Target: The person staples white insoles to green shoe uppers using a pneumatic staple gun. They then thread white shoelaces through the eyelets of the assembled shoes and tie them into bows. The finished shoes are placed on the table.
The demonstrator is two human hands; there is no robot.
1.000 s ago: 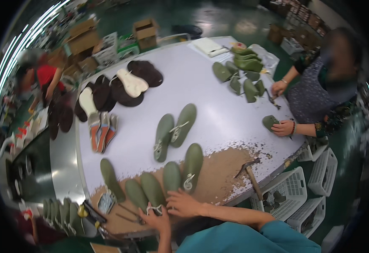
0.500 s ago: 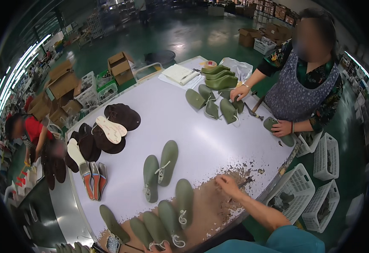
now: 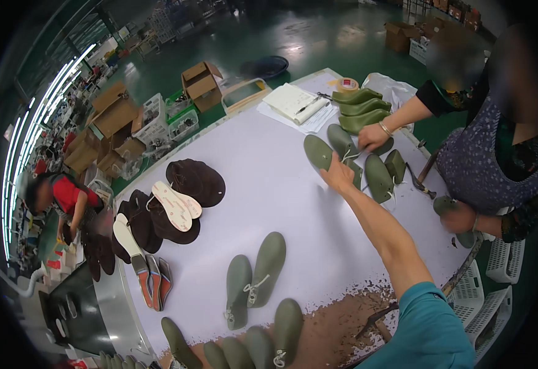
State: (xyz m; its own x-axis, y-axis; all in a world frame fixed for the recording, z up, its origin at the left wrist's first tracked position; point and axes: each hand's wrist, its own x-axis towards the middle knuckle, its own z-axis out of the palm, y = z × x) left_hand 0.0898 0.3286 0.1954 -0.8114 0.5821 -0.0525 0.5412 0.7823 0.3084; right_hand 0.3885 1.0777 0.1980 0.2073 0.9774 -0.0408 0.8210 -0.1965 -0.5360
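Observation:
My right hand [image 3: 339, 176] reaches across the table, its fingers closed round the near end of a green shoe last [image 3: 317, 149]. Beside it lie other green lasts, one [image 3: 378, 176] with a white cord. A co-worker's hand [image 3: 377, 136] rests among these lasts, and their other hand [image 3: 460, 218] is on a green last [image 3: 445, 205] by the table edge. Two corded lasts [image 3: 238, 289] [image 3: 268, 264] lie mid-table. Nearer me is a row of several lasts, including one [image 3: 288, 329] with a white cord. My left hand is out of view.
A hammer [image 3: 421, 184] lies near the co-worker; another dark-headed tool [image 3: 377, 320] is beside my upper arm. Dark brown shoe uppers [image 3: 198, 181] and pale insoles [image 3: 173, 206] sit at the left. An open notebook [image 3: 290, 103] and tape roll [image 3: 346, 85] are at the far edge.
My right hand has moved from the worn near edge to the far lasts and taken hold of one. My left hand has left the view, which has shifted.

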